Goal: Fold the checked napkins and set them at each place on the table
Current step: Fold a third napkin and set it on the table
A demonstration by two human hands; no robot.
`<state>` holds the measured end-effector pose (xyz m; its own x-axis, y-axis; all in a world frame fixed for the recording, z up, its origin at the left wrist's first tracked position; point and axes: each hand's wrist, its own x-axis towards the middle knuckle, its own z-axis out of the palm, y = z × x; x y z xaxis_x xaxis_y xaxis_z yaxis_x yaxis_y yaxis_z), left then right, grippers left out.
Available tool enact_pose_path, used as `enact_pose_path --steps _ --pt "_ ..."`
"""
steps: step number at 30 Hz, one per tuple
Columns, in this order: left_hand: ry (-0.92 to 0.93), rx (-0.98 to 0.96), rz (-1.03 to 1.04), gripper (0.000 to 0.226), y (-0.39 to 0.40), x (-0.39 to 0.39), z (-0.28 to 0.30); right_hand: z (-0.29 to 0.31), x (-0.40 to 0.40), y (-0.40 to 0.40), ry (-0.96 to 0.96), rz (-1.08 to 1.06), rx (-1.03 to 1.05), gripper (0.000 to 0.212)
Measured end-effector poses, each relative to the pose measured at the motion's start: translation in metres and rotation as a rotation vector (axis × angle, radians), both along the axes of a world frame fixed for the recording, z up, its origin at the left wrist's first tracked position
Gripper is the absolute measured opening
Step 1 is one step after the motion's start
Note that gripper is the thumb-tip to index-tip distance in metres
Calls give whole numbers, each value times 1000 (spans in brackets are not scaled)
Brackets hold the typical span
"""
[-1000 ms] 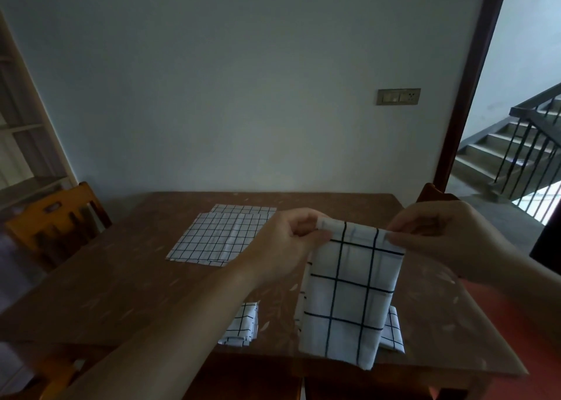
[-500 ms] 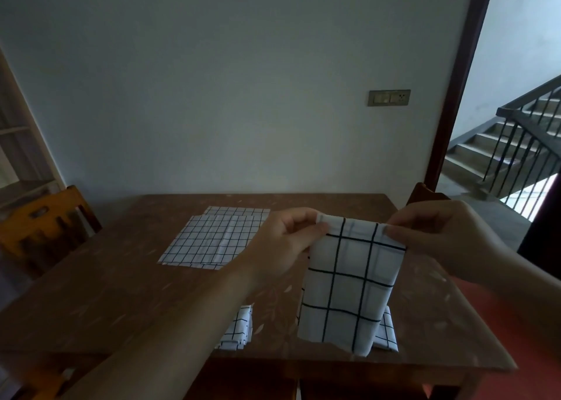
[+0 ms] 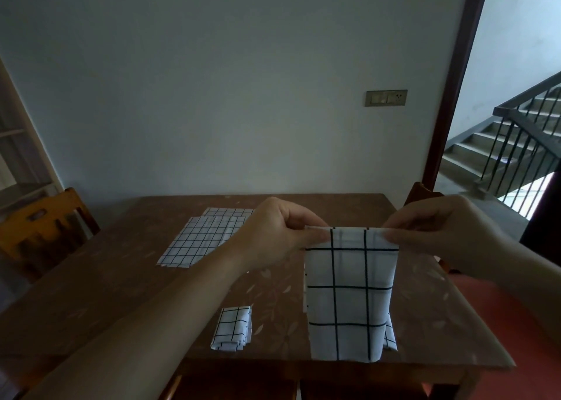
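The left hand (image 3: 273, 232) and the right hand (image 3: 440, 235) hold a white napkin (image 3: 349, 296) with thin dark checks in the air above the near edge of the brown table (image 3: 91, 293). Each hand pinches one top corner with closed fingers, so the cloth hangs down straight, already folded to a narrow strip. A small folded napkin (image 3: 232, 328) lies on the table near the front edge. Behind the hanging cloth another folded piece (image 3: 391, 336) shows partly. Further back, flat napkins (image 3: 200, 238) lie spread open.
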<state>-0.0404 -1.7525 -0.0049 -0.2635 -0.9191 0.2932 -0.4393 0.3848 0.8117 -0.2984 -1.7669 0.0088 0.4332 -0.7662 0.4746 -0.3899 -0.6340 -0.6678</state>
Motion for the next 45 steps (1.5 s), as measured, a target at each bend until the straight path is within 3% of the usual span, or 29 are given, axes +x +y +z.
enact_pose_path --steps 7,10,12,14,17,22,24,27,29,35,37,41,45 --pt "-151 -20 16 7 0 4 6 2 6 2 41 -19 -44 19" --pt "-338 -72 -54 24 2 -11 14 3 12 2 78 -29 -44 15" --pt "-372 -130 -66 24 3 -23 18 4 17 4 83 -14 -42 9" --pt "-304 -167 -62 17 2 -30 19 4 20 6 17 -4 -16 4" --pt "-203 -174 -49 11 -2 -27 19 -3 20 8 1 -22 31 23" --pt "-256 -129 -109 18 -8 -26 23 -6 21 7 6 9 81 25" --pt "-237 -173 -106 19 -9 -33 25 -3 23 6 -4 -9 84 22" --pt "-173 -239 -81 15 -17 -38 28 1 23 3 -48 -46 71 36" --pt "-137 -252 -64 11 -24 -35 31 2 23 3 -75 -57 113 30" --pt "-37 -268 -13 10 -41 -9 45 -17 13 4 117 44 242 19" --pt "-36 -250 4 9 -45 -1 46 -21 9 2 193 64 254 27" --pt "-35 -240 -26 8 -45 1 41 -18 4 -4 335 42 242 22" --pt "-31 -212 -117 15 -42 -12 40 -10 14 -7 285 62 208 31"
